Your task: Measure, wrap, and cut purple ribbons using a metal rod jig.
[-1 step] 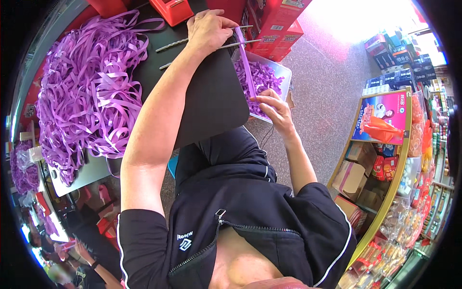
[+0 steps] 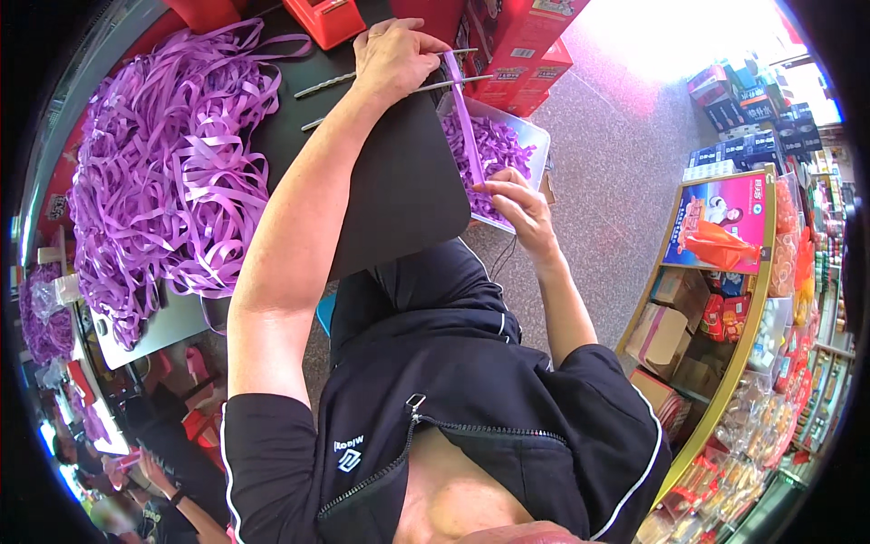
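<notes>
A narrow purple ribbon (image 2: 466, 127) is stretched between my two hands, running down and slightly right. At its upper end my left hand (image 2: 390, 63) pinches it beside two thin metal rods (image 2: 328, 84), which lie roughly parallel across the black tabletop (image 2: 399, 195) and stick out past its right edge. The ribbon passes over the rods there. My right hand (image 2: 524, 208) holds the lower end between thumb and fingertips, in the air right of the table. Under the ribbon stands a pale plastic bin (image 2: 541, 150) with many short purple ribbon pieces (image 2: 507, 145).
A big tangled heap of purple ribbon (image 2: 181, 163) covers the table's left side. A red holder (image 2: 326, 20) stands at the back, and red boxes (image 2: 517, 68) are stacked behind the bin. Shelves of goods (image 2: 725, 363) line the right. Another person's hand (image 2: 156, 476) shows at lower left.
</notes>
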